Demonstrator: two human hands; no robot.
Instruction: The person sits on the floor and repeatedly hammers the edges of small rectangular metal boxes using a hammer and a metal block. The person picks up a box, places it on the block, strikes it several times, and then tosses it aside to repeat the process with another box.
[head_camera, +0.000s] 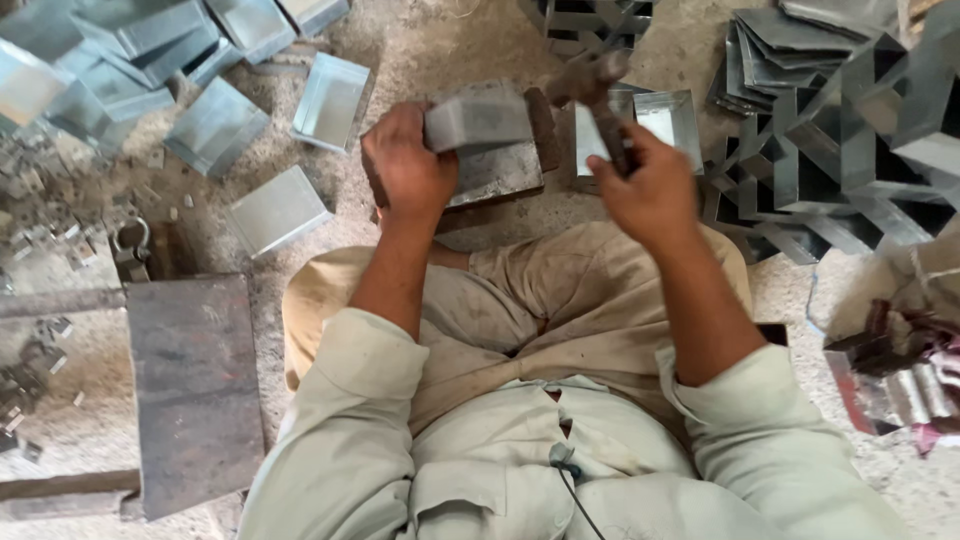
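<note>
Metal box (478, 118) gripped in our left hand (405, 165); right hand (650, 190) clutched 1 hammer (592, 85); 3 loose trays (275, 210) lay left.

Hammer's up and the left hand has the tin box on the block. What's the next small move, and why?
Probably bring the hammer down on the box: the right hand holds it raised just beside the box, which the left hand steadies on the block.
</note>
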